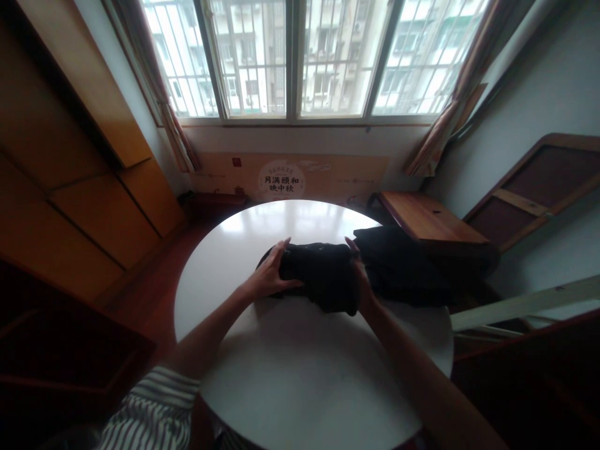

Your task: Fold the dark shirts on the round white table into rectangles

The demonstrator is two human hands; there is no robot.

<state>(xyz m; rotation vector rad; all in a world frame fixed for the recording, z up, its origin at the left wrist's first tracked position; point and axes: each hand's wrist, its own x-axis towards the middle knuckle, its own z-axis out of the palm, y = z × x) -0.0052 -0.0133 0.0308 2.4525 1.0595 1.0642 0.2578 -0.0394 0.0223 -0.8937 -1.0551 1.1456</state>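
A bundle of black folded clothing (pixel 321 275) lies on the round white table (pixel 300 369), with a few small pale marks along its far edge. My left hand (pixel 274 272) grips its left end, thumb along the near side and fingers over the far side. At the opposite end, my right hand (pixel 360 272) holds the bundle; its fingers are partly hidden and dim. The exact kind of garment cannot be made out. Just right of my right hand lies a second black folded garment (pixel 403 265), flat and wider, reaching the table's right side.
Behind the table stands a low wooden cabinet (pixel 431 215) on the right. A pale wooden bar (pixel 525 303) runs beside the table's right edge. Yellow-brown cupboards (pixel 94 206) line the left wall. Barred windows (pixel 290 56) and a printed banner (pixel 328 172) are at the back.
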